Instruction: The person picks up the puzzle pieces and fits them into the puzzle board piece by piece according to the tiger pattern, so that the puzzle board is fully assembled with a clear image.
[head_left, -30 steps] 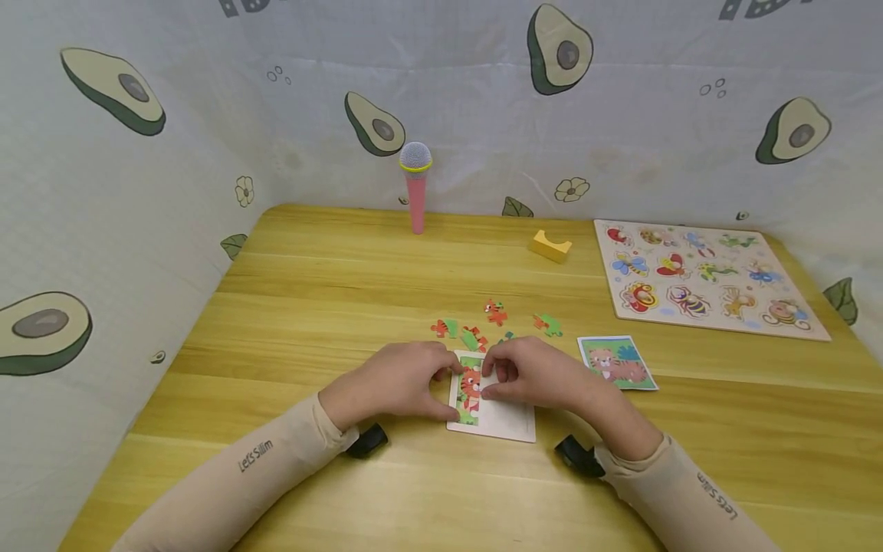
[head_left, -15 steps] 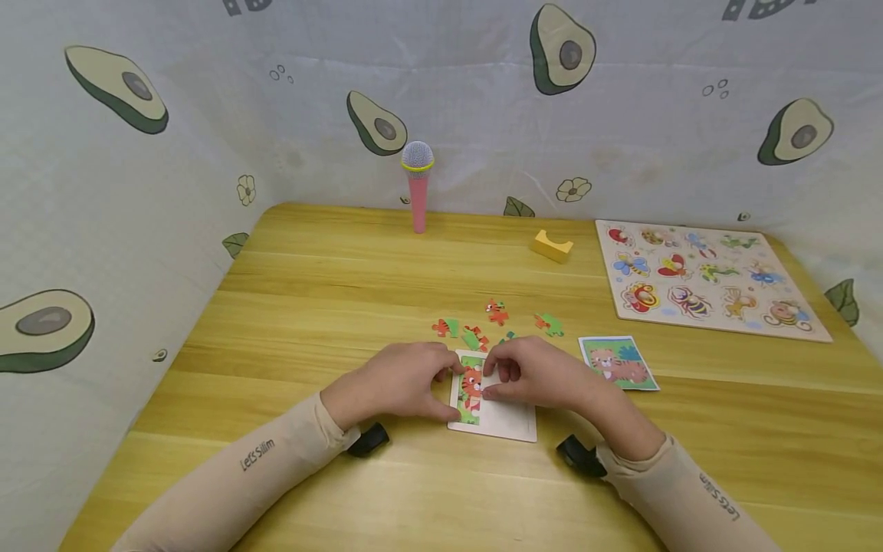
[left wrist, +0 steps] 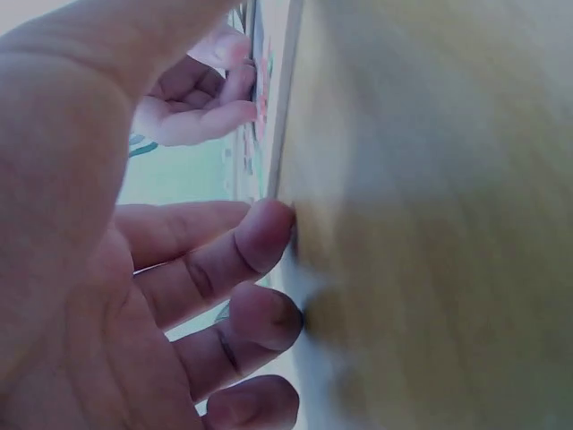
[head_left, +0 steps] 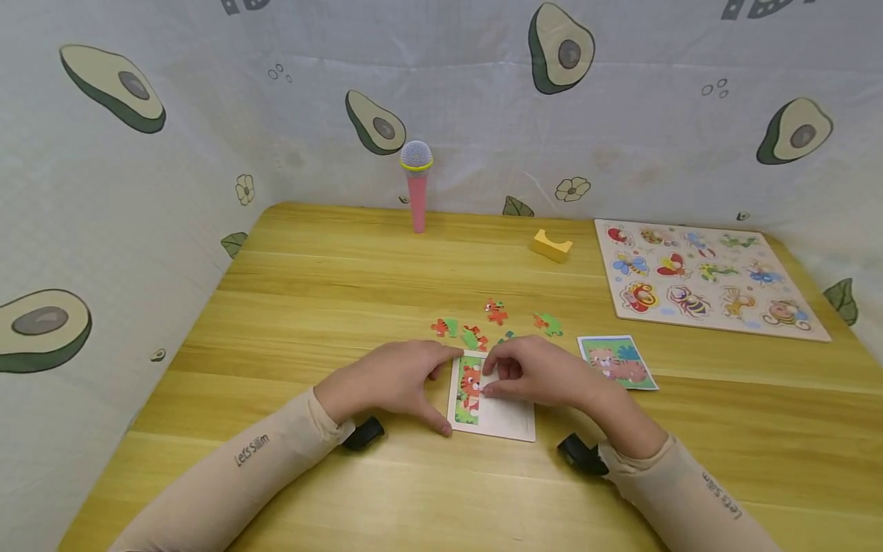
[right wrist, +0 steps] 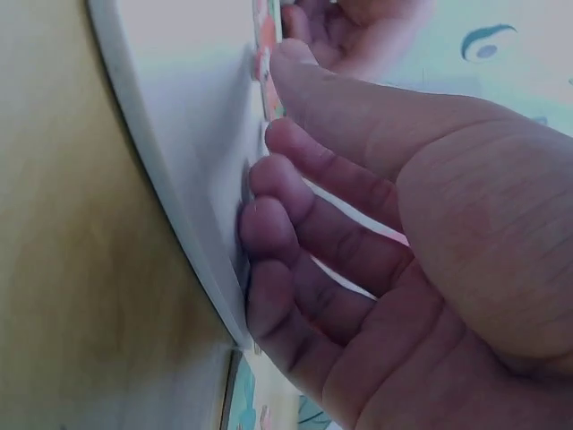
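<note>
A small white puzzle tray [head_left: 507,420] lies on the wooden table, with a strip of joined tiger jigsaw pieces [head_left: 470,391] along its left side. My left hand [head_left: 396,381] spans the tray's left end, index fingertip at the far corner and thumb at the near one. In the left wrist view its other fingertips [left wrist: 267,315] rest low by the tabletop. Over the tray's bare right part, my right hand [head_left: 534,370] has its thumb and index fingertips at the strip's right edge. Its other fingers [right wrist: 269,228] bend against the tray surface in the right wrist view.
Several loose jigsaw pieces [head_left: 495,312] lie just beyond the tray. A tiger picture card [head_left: 619,364] is to its right. Farther back are an insect puzzle board [head_left: 717,280], a yellow notched block [head_left: 550,247] and an upright pink microphone [head_left: 417,199].
My left hand has spread, its thumb sliding toward me to the tray's near corner and its index finger to the far edge. The right hand stays nearly in place.
</note>
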A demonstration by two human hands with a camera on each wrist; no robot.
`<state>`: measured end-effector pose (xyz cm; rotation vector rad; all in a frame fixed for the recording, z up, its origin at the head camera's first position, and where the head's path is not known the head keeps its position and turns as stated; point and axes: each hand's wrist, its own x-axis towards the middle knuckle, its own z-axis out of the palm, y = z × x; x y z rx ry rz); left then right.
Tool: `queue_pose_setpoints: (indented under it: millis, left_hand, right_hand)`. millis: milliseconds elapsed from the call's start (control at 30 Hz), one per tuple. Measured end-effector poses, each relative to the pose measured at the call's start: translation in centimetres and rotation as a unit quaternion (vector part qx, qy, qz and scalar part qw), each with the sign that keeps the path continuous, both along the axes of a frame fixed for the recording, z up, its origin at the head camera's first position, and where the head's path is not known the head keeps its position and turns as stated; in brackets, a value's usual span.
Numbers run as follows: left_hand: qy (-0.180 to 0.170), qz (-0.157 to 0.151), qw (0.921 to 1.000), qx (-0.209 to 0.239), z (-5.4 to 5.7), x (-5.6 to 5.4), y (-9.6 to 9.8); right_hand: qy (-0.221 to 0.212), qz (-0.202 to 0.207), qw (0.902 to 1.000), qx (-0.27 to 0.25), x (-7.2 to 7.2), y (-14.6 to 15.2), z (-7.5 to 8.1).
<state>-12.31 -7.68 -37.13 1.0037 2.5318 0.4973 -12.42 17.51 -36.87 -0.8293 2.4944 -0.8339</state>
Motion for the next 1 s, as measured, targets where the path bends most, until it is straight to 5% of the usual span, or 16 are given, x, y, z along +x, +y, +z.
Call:
queue_pose_setpoints:
  millis: [600, 1000]
  left_hand:
    - [0.009, 0.006, 0.9999, 0.01, -0.4, -0.2, -0.1]
    - [0.001, 0.004, 0.9998, 0.017, -0.6, -0.2, -0.1]
  right_hand:
    - [0.061, -0.119, 0.9909, -0.013, -1.9, 1.4, 0.3]
    - [0.128, -0.07, 0.9869, 0.07, -5.0, 1.3, 1.1]
